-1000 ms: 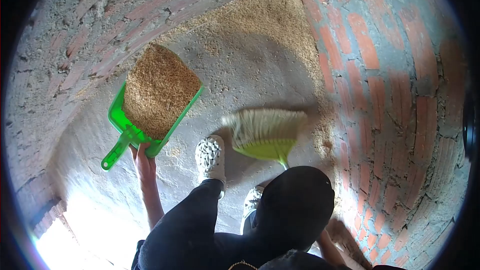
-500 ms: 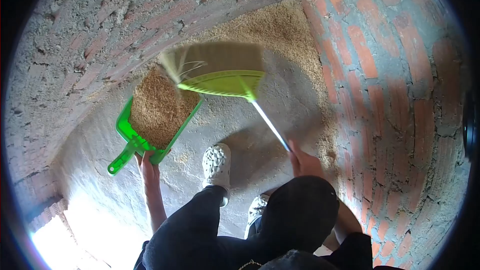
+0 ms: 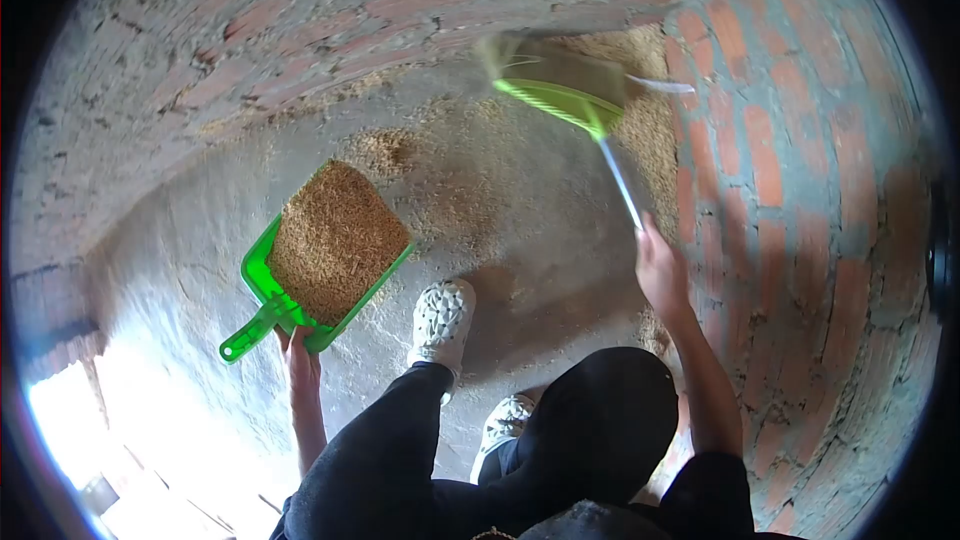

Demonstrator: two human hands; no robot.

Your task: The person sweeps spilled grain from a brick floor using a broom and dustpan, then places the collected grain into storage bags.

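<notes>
Head view, left fingers [image 3: 296,348] under dustpan [image 3: 262,272], right fingers [image 3: 650,243] gripping broom [image 3: 562,102]

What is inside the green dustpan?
A heap of tan husks fills the dustpan and hides its floor, so anything beneath is unseen. The left hand holds it; the right hand holds a broom.

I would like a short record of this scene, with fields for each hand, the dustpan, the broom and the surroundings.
left hand: grips the green dustpan at its handle base
dustpan load: heaped tan grain
right hand: grips the broom by its thin handle
broom head: green, blurred, at the corner by the loose grain along the brick wall
floor: grey concrete, some grain scattered
shoe: white, right of the dustpan
</notes>
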